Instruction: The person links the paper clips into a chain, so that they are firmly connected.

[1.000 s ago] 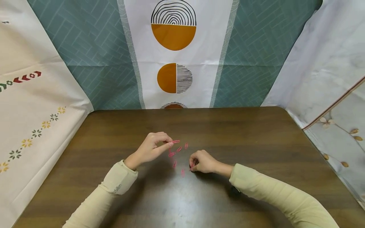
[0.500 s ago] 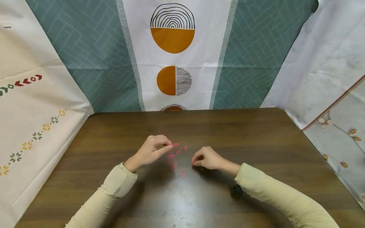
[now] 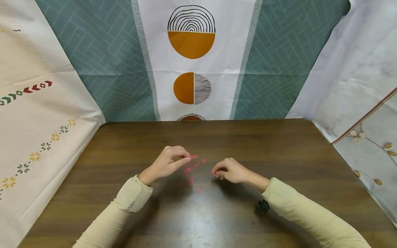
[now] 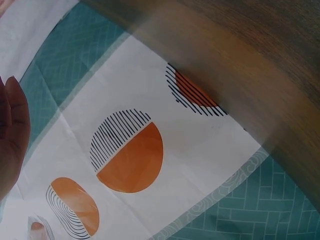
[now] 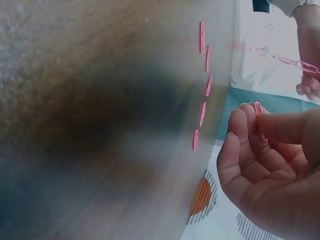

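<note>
Left hand (image 3: pixel 166 162) raised, right hand (image 3: pixel 234 171) pinching paperclip (image 5: pixel 258 107)

Pink clips (image 5: pixel 208 86) on the table (image 3: pixel 248 137): five
Pink clip (image 5: pixel 258 107) in the right hand (image 3: pixel 232 171): one
Clips in the chain (image 5: pixel 307 67) the left hand (image 3: pixel 167 163) holds: more than one, too blurry to count
Hands: two
Sleeves (image 3: pixel 133 194): two
Table: one

Pink paperclip chain (image 3: pixel 193 156) is being pinched by left hand (image 3: pixel 165 163), single paperclip (image 3: pixel 214 174) by right hand (image 3: pixel 234 171); loose paperclips (image 3: pixel 196 164) are being supported by wood-grain tabletop (image 3: pixel 263 144).
</note>
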`<state>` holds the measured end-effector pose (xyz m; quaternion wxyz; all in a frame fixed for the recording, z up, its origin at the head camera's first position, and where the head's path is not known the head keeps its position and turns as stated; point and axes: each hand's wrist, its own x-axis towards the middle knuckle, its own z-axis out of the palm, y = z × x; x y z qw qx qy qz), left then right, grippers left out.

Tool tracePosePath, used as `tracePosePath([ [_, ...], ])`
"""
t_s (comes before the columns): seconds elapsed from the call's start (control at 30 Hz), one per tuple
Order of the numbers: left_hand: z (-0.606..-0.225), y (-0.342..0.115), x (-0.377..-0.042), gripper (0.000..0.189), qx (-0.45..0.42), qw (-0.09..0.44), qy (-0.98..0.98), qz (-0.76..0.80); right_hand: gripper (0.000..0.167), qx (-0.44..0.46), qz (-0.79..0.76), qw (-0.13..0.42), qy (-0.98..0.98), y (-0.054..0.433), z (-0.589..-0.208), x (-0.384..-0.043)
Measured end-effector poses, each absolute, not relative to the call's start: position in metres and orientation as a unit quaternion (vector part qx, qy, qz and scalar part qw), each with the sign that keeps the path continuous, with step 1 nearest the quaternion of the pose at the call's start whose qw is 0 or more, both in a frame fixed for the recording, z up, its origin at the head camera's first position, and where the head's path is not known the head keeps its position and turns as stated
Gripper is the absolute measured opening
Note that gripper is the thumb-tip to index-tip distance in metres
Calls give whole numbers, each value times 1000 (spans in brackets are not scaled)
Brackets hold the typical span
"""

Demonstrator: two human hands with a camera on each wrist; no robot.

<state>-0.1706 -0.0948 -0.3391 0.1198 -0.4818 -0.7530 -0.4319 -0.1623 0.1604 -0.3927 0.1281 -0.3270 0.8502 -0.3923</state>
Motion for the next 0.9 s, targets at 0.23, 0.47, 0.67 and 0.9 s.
tracePosePath([
  [0.23, -356, -97, -184, 10, -477, 114, -760, -427, 21, -316, -429, 138, 835, 162, -383, -163],
  [0.47, -353, -95, -185, 10, -477, 106, -759, -431, 27, -303, -431, 124, 841, 163, -373, -165],
  [0.67, -354, -94, -186, 10, -473, 98, -762, -430, 23, -278, -454, 126, 837, 165, -370, -166],
  [0.9, -355, -93, -186, 10, -476, 101, -757, -437, 15, -270, -471, 128, 830, 165, -368, -165],
])
